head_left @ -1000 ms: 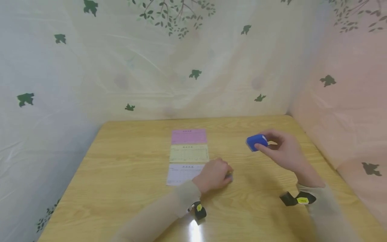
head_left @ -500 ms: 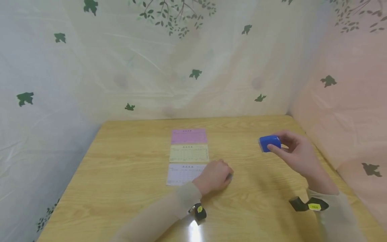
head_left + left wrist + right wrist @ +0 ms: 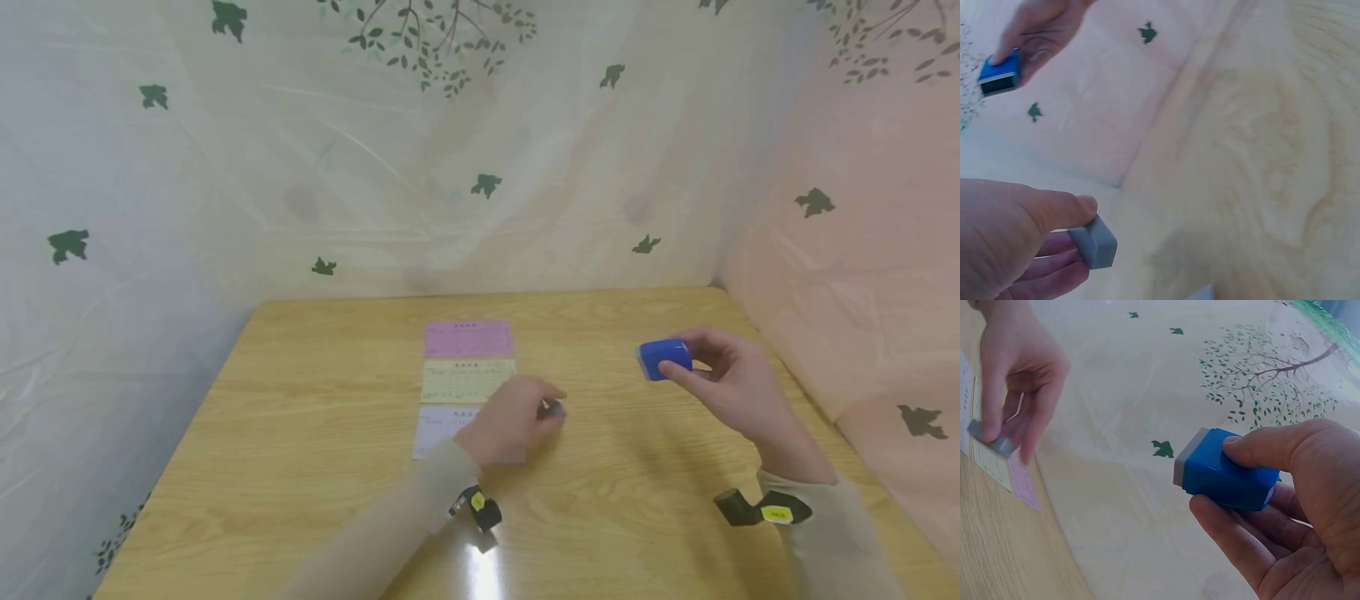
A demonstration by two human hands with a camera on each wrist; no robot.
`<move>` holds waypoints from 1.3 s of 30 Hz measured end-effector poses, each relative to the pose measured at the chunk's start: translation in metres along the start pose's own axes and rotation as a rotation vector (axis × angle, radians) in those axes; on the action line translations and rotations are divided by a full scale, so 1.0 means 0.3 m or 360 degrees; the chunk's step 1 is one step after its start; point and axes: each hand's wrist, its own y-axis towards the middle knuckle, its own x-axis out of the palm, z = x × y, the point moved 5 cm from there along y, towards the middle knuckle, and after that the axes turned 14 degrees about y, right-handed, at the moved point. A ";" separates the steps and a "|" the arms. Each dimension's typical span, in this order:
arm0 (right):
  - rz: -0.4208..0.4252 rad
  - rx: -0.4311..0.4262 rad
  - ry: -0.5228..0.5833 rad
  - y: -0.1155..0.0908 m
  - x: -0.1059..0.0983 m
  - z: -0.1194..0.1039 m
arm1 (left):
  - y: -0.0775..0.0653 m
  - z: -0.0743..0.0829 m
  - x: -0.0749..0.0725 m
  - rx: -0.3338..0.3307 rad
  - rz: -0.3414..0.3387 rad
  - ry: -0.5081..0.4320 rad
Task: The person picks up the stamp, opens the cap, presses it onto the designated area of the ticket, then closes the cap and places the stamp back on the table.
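Observation:
My right hand [image 3: 738,387] holds a blue stamp [image 3: 663,358] between thumb and fingers, raised over the right half of the table. The dark stamping face of the stamp [image 3: 999,84] shows in the left wrist view. My left hand [image 3: 506,421] pinches a small grey cap [image 3: 1097,245] between thumb and fingers, above the right side of the paper slips. Three printed slips lie in a column: a pink one [image 3: 468,339] at the back, a yellow one [image 3: 453,380] in the middle, a white one [image 3: 438,433] in front. My left hand partly covers the yellow and white slips.
The wood-grain table [image 3: 300,433] is bounded at the back by a pale sheet [image 3: 390,208] printed with leaves and birds. A pinkish sheet [image 3: 862,275] hangs along the right side. Each wrist wears a black camera mount.
My left hand has risen from the table and shifted a little left with the grey cap. My right hand moved right with the stamp, then stayed nearly still.

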 end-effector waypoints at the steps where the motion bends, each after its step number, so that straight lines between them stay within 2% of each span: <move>1: -0.0005 0.0003 0.0004 0.000 0.002 0.000 | -0.002 -0.011 -0.017 -0.0022 0.0023 -0.0050; 5: -0.0011 0.0008 -0.0014 0.002 0.004 0.003 | -0.015 -0.050 -0.081 -0.0082 0.0146 -0.0228; 11: 0.0012 0.0022 -0.0019 0.009 0.002 0.004 | -0.051 -0.085 -0.156 -0.0101 0.0352 -0.0438; 15: 0.0018 -0.0021 0.0018 0.015 0.016 -0.003 | -0.067 -0.093 -0.174 -0.0105 0.0400 -0.0519; 21: -0.0043 -0.0044 0.0052 0.025 0.060 -0.005 | -0.078 -0.098 -0.180 -0.0092 0.0450 -0.0593; 27: -0.0092 -0.0050 0.0041 0.041 0.095 -0.005 | -0.082 -0.100 -0.182 -0.0092 0.0449 -0.0584; 39: -0.0329 -0.0050 0.0150 0.077 0.171 0.020 | -0.078 -0.093 -0.157 -0.0136 0.0323 -0.0600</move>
